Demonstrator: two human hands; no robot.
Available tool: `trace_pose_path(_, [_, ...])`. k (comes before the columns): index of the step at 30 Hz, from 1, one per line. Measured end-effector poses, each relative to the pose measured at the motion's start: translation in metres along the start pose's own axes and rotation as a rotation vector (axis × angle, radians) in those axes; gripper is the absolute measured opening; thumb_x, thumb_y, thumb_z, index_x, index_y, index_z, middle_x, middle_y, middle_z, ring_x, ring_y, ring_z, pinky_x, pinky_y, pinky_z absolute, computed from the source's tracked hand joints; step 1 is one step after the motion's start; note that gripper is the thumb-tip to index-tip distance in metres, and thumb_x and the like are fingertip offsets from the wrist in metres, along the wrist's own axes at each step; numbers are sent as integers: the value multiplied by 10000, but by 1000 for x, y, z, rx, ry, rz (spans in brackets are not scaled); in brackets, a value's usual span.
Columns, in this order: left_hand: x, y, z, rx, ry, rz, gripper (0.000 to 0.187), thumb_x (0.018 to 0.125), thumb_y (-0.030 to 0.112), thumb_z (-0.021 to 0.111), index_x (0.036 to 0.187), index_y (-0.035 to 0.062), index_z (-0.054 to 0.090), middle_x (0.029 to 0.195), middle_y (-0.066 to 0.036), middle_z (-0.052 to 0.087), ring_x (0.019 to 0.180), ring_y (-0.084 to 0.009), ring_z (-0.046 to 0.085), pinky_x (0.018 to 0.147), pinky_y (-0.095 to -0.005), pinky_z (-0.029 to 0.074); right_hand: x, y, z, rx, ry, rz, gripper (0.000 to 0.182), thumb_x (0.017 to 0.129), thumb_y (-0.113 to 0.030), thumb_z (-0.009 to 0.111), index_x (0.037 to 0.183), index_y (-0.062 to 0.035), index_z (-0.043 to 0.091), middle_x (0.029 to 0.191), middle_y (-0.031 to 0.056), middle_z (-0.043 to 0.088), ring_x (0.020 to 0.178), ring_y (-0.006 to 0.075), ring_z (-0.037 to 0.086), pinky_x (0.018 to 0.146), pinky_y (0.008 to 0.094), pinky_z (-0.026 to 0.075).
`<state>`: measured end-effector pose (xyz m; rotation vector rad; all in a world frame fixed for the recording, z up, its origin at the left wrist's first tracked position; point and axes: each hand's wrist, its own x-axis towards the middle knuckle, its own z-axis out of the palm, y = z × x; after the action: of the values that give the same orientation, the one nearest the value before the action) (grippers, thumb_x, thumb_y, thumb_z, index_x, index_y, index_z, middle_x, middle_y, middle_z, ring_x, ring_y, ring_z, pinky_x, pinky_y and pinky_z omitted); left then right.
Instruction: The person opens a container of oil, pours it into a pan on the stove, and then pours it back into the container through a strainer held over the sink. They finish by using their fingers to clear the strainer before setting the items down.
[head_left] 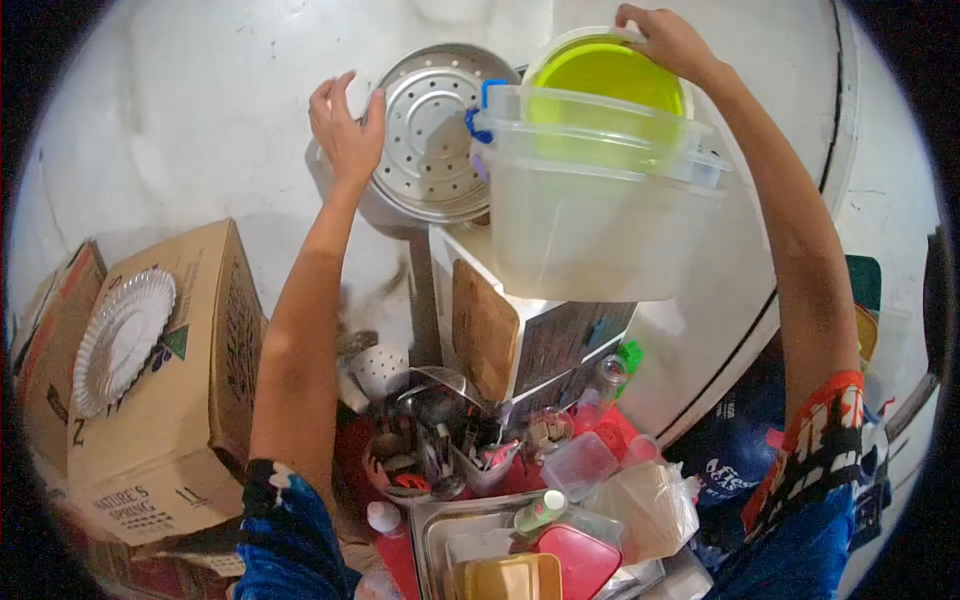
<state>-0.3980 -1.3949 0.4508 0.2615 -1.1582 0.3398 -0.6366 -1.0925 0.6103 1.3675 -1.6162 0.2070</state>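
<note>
My left hand (348,128) is raised with its fingers apart, just left of a round perforated metal steamer tray (430,140) that leans against the white wall. At the top, my right hand (660,42) grips the rim of a yellow-green round basin (606,78). The basin stands partly inside or behind large clear plastic bins (600,230), whose left side has a blue clip (480,122). These bins rest on a white box-like stand (575,340), with a brown wooden board (484,330) at its front.
Cardboard boxes (165,390) with a clear fluted plate (124,342) stand at left. Below lie utensils in holders (430,450), a metal tray (425,535), a red-lidded container (578,562), a yellow container (508,578) and bagged items (645,510). A dark blue bag (725,460) is at right.
</note>
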Motion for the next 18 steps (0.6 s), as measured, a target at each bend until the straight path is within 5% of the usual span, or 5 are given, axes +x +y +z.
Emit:
trace_pose_path(4, [55, 86, 3, -466, -335, 321, 273, 788, 240, 666, 1015, 93, 628, 1005, -95, 608, 1014, -277, 551, 901, -412, 392, 5, 18, 17, 168, 64, -89, 308, 784, -229, 687, 1006, -85, 529, 526, 100, 399, 508, 255, 379, 509, 392, 323])
trace_pose_path(9, [50, 181, 20, -403, -418, 310, 251, 774, 186, 658, 999, 79, 633, 970, -118, 602, 914, -278, 582, 815, -422, 440, 9, 2, -4, 99, 4, -98, 291, 804, -225, 655, 1032, -91, 536, 566, 126, 471, 545, 276, 454, 533, 401, 362])
trace_pose_path(11, [48, 186, 31, -341, -450, 213, 248, 768, 170, 647, 996, 76, 622, 978, -120, 602, 907, -282, 585, 799, -430, 451, 11, -5, -18, 32, -40, -100, 313, 810, -227, 643, 1079, -101, 544, 595, 141, 514, 580, 292, 517, 558, 393, 404])
trace_pose_path(13, [49, 188, 43, -420, -464, 60, 251, 757, 125, 600, 1000, 68, 572, 980, -129, 594, 916, -299, 578, 783, -427, 467, 3, -19, -35, 84, -61, -89, 358, 788, -223, 675, 1064, -42, 535, 804, 227, 635, 777, 410, 617, 668, 473, 474])
trace_pose_path(18, [43, 202, 29, -455, -479, 79, 278, 740, 46, 538, 1016, 66, 510, 979, -128, 572, 921, -319, 571, 765, -439, 482, 10, -16, -34, 57, 13, -138, 355, 752, -151, 652, 1052, -37, 501, 745, 234, 616, 737, 426, 612, 639, 474, 468])
